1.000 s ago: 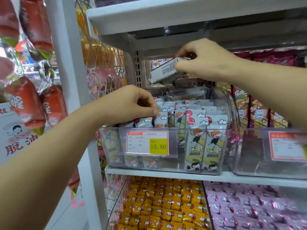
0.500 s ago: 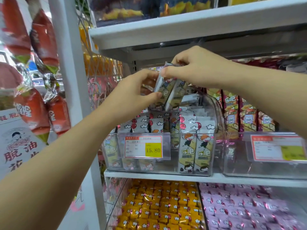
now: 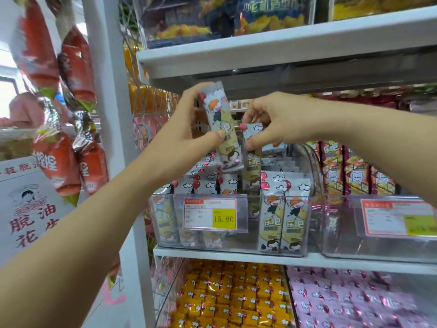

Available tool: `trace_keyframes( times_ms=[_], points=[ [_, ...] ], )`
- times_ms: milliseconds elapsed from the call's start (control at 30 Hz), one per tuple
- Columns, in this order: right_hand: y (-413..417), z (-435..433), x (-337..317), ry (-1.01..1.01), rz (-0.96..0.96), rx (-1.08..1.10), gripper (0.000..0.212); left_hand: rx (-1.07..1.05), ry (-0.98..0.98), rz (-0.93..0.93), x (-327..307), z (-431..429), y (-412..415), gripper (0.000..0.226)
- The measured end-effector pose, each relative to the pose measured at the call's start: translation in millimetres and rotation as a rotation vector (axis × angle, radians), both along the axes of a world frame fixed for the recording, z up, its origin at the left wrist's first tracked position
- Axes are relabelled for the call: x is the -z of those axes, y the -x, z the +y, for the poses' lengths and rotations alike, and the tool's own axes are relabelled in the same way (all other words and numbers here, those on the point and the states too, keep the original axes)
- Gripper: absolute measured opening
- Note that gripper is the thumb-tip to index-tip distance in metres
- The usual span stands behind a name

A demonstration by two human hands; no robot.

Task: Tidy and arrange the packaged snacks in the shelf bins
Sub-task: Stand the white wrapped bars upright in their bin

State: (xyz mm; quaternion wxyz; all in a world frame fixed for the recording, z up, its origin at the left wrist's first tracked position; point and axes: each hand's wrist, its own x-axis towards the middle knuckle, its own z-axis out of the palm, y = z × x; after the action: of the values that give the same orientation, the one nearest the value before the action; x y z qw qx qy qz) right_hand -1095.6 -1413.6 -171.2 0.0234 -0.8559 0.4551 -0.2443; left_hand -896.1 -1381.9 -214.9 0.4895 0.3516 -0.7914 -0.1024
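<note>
Two slim snack packets, grey and pale yellow with a cartoon child on the front, are held up side by side just above a clear plastic bin (image 3: 233, 248). The left packet (image 3: 217, 114) stands almost upright, its top tipped slightly toward eleven o'clock. The left hand (image 3: 186, 129) grips it, thumb pressed on the front and fingers curled behind its upper end. Just beside it at three o'clock, the right packet (image 3: 253, 160) hangs lower, its bottom end down among the stock. The right hand (image 3: 276, 121) pinches its top between thumb and curled fingers.

Rows of matching packets (image 3: 283, 214) stand upright in the bin, which carries a price label (image 3: 210, 214) reading 15.80. At three o'clock from it sits a second clear bin (image 3: 378, 249) with red packets (image 3: 354, 174) behind. At twelve o'clock runs the white upper shelf (image 3: 283, 50). At six o'clock lie yellow sweets (image 3: 224, 301) and pink sweets (image 3: 343, 304). At nine o'clock, past a white post (image 3: 111, 114), orange bags (image 3: 56, 166) hang.
</note>
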Motion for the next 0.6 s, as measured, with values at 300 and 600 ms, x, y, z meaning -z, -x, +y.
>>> trace_keyframes(
  times_ms=[300, 600],
  points=[
    [-15.0, -22.4, 27.8, -0.011, 0.194, -0.019, 0.016, -0.022, -0.247, -0.303, 15.1, -3.3, -6.4, 0.030],
    [-22.8, -30.2, 32.5, -0.057, 0.162, -0.057, 0.015, -0.147, -0.212, -0.592, 12.6, -3.5, -7.5, 0.004]
  ],
)
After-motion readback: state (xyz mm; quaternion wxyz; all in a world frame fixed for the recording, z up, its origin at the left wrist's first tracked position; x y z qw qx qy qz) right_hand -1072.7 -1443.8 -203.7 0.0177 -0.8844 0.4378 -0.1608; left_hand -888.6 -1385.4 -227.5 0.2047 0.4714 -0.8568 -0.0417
